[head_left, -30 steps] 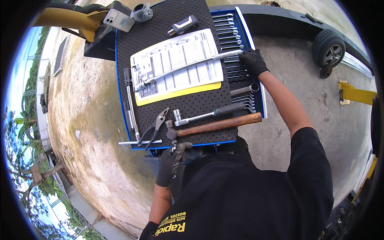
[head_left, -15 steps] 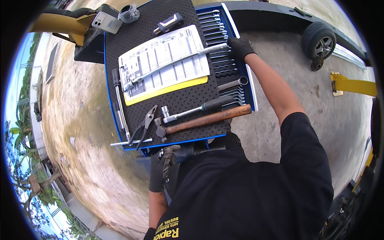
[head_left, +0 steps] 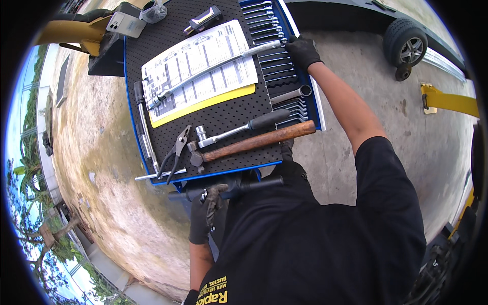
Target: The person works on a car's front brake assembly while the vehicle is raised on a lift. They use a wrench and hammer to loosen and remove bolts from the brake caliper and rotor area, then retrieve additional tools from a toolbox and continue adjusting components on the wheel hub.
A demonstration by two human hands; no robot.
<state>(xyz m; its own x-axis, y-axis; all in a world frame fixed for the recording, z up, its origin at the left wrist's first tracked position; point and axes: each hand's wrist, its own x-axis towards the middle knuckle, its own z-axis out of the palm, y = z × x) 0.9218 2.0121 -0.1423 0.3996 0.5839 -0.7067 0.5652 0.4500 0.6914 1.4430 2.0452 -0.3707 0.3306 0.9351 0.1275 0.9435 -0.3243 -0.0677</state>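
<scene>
My right hand (head_left: 303, 52), in a dark glove, reaches to the open drawer (head_left: 318, 109) and its row of combination wrenches (head_left: 269, 37). Its fingers curl down at the drawer's side, by the tip of a long silver bar (head_left: 213, 66); what they grip is hidden. Below the cart's near edge, my gloved left hand (head_left: 207, 206) is closed, with a bit of shiny metal showing at its fingers. A dark padded bar (head_left: 262, 184) runs behind it. On the cart top (head_left: 168, 43) lie a wooden-handled hammer (head_left: 259, 142), a ratchet with socket (head_left: 234, 132) and pliers (head_left: 176, 150).
Beneath the long bar is a yellow clipboard (head_left: 203, 105) with a printed sheet. A phone (head_left: 126, 24), a bagged part (head_left: 152, 12) and a handheld tool (head_left: 202, 20) sit at the far end. A wheel (head_left: 405, 43) and a yellow lift arm (head_left: 450, 103) are at right.
The cart top, drawer and tools sit slightly higher and farther left in view. My right hand has shifted up-left with the drawer. My left hand has hardly moved.
</scene>
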